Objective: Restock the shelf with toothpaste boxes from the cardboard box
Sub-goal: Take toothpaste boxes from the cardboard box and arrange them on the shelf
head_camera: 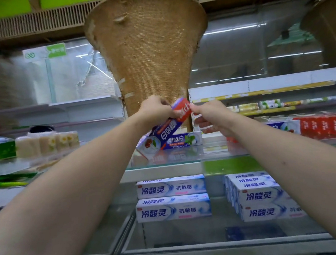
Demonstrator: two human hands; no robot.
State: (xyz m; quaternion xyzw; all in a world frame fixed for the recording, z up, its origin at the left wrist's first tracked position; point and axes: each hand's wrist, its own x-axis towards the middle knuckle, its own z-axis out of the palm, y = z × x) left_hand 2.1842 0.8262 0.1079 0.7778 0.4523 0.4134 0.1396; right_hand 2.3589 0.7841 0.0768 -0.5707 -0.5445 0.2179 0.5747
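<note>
The glass shelf carries a flat toothpaste box and, far right, a row of red boxes. Above it, the left hand grips the upper edge of a tilted toothpaste box, and the right hand pinches its red end. Bare glass runs along the shelf's near edge. The lower shelf holds white-blue boxes. The right forearm hides part of the row, and the left shelves are blurred.

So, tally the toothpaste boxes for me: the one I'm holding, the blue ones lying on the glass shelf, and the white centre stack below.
Held toothpaste box, gripped by left hand and right hand: 1
Blue boxes lying on the glass shelf: 2
White boxes in the centre stack: 2
Total: 5
</note>
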